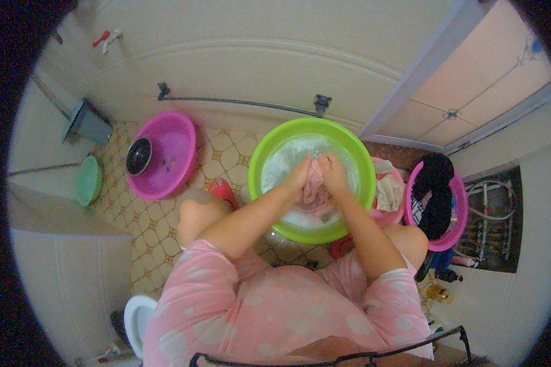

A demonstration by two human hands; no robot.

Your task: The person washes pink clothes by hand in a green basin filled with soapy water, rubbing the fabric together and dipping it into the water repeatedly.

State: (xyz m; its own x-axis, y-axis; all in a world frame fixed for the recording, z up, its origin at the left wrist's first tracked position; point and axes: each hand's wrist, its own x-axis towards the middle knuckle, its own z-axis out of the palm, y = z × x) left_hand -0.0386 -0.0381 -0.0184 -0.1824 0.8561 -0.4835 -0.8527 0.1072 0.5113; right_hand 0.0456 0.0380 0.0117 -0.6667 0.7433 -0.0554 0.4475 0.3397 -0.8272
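A large green plastic basin (257, 172) of soapy, foamy water stands on the floor before me. Over its middle, my left hand (300, 173) and my right hand (333, 172) are close together, both gripping a wet pink cloth (313, 183). The cloth hangs between them, and its lower part lies in the water. My fingertips are partly hidden by the cloth and the backs of the hands. Right of the green basin, a pink basin (377, 215) holds light-coloured clothes (389, 192).
At the right, a magenta basin (461, 220) holds dark clothes (434, 192). At the left, another magenta basin (177, 151) bears a dark round bowl (139, 156). A grey bucket (89, 126), a green basin (90, 181) and a wall pipe (238, 102) lie beyond. A bottle (439, 293) stands right.
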